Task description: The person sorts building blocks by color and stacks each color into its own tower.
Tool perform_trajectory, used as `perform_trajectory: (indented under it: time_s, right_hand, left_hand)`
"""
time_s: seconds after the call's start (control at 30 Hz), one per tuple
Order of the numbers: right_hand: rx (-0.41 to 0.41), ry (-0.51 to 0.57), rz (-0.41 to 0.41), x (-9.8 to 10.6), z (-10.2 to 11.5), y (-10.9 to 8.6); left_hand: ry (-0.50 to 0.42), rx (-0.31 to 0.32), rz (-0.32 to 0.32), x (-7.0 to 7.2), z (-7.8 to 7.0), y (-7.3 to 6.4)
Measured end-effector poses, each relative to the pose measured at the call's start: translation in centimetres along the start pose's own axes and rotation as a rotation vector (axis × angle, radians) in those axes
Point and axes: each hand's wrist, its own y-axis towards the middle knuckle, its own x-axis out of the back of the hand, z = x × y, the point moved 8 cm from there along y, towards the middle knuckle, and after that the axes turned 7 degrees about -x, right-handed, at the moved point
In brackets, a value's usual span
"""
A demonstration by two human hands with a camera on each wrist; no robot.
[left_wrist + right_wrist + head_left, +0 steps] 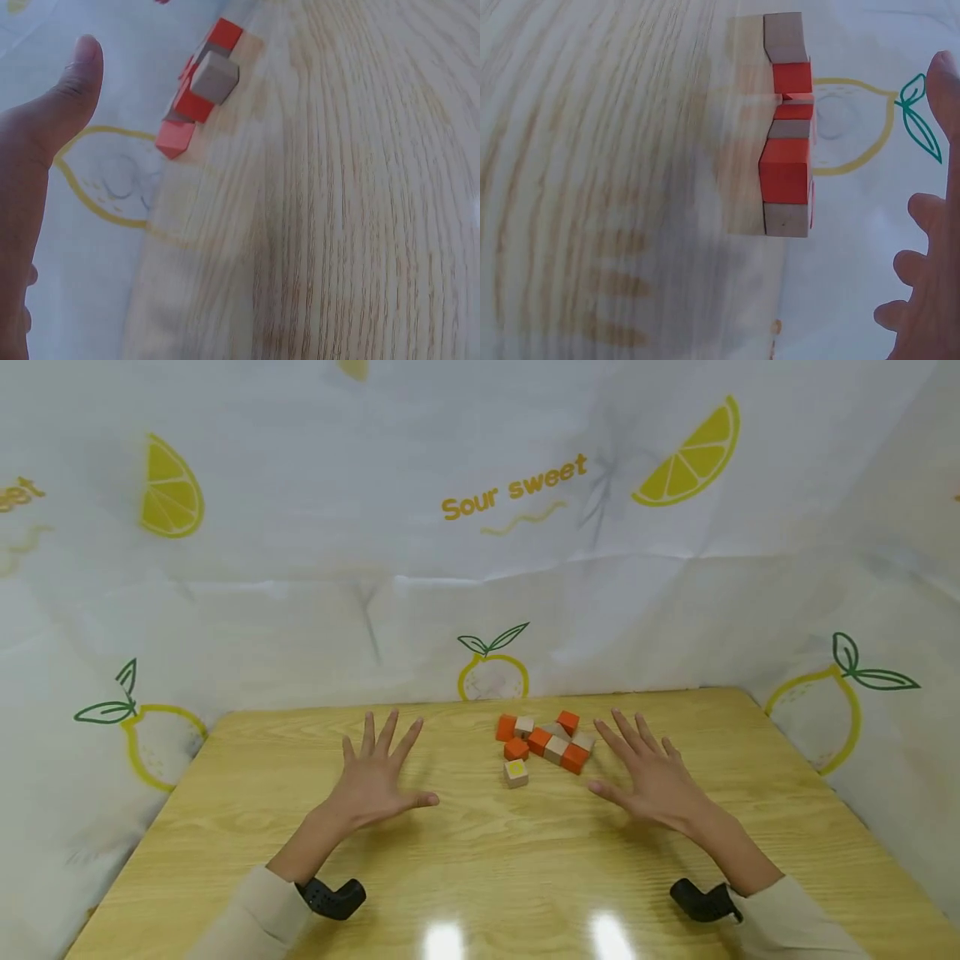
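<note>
Two hands [371, 787] [660, 785] spread wide over a wood-grain table [480, 860], lemon-printed white sheeting [300, 627] behind.

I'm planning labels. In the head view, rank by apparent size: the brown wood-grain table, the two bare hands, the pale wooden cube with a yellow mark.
1. Table
2. Left hand and right hand, too alike to rank
3. Pale wooden cube

Orange cubes [575, 758] and plain wooden cubes [556, 749] are gathered loosely between the left hand [375, 783] and the right hand [654, 783], nearer to the right. A wooden cube [516, 777], marked with yellow on its top, is placed left of the right thumb [612, 793].
</note>
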Motion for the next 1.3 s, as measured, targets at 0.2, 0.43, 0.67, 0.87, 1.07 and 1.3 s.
perform_trajectory:
  time_s: [0.2, 0.43, 0.67, 0.87, 1.07, 1.3]
  right_hand:
    - [0.012, -0.022, 0.001, 0.5, -0.1, 0.1]
    - [0.009, -0.02, 0.007, 0.5, 0.2, -0.1]
    - [0.032, -0.005, -0.016, 0.0, 1.2, -0.9]
    - [0.061, 0.028, -0.042, -0.1, 2.5, -0.9]
    - [0.073, 0.044, -0.064, -0.7, 3.5, -0.9]
    - [0.091, 0.101, -0.086, -1.1, 4.7, -0.7]
  left_hand:
    - [0.027, -0.006, -0.003, 0.6, 0.3, -0.4]
    - [0.046, 0.001, -0.003, 0.5, 0.6, -1.1]
    - [0.026, -0.026, -0.058, 0.0, 0.1, -2.0]
    - [0.013, -0.047, -0.102, 0.4, -0.8, -2.0]
    - [-0.036, -0.04, -0.125, 0.1, -1.5, -1.8]
    - [-0.13, -0.062, -0.212, -0.3, -2.8, -1.2]
